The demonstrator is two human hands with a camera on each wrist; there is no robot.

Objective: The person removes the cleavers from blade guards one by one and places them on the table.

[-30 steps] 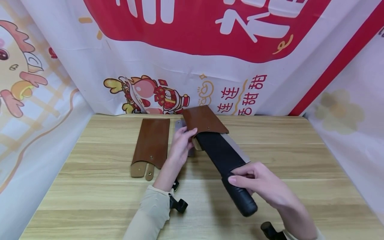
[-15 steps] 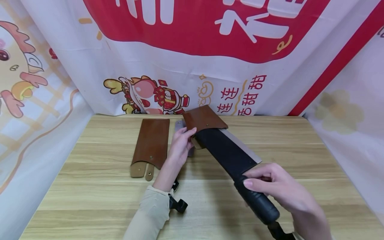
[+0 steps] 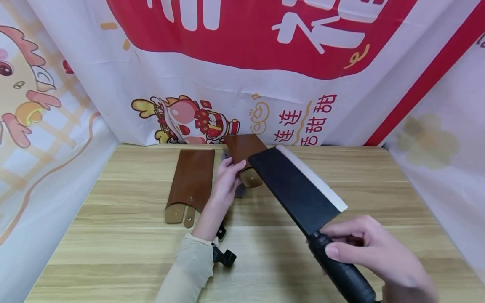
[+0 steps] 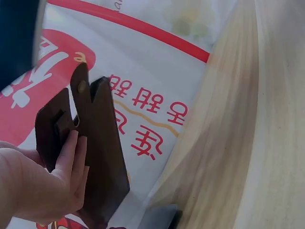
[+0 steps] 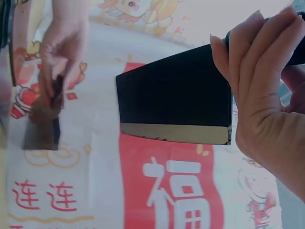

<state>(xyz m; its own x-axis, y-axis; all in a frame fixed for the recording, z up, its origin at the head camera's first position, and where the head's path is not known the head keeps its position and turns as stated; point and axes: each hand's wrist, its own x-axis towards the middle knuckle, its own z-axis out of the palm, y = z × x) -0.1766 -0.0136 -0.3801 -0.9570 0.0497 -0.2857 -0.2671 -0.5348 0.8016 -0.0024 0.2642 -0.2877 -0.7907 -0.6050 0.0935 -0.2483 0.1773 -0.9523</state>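
A black cleaver [image 3: 295, 185] with a pale strip along its cutting edge slants over the table, its blade fully bare. My right hand [image 3: 379, 252] grips its black handle near the blade; the right wrist view shows the fingers [image 5: 257, 62] curled round it. At the back, my left hand [image 3: 225, 179] pinches a brown leather sheath [image 3: 246, 148] by its open end, thumb on top. The sheath's tan flap [image 3: 251, 178] points toward the cleaver. In the left wrist view, the sheath [image 4: 105, 157] shows its snap strap, and the blade's corner [image 4: 16, 38] appears at upper left.
Another brown sheath [image 3: 192, 176] lies flat left of the left arm. A grey flat piece [image 3: 240, 192] lies beneath the left hand, mostly hidden. Printed cloth [image 3: 212, 75] hangs along the wooden table's [image 3: 113, 235] back edge and both sides.
The cleaver has slid out of the sheath as my right hand pulled it toward the lower right. The sheath has sagged slightly left in my left hand, which stays nearly in place.
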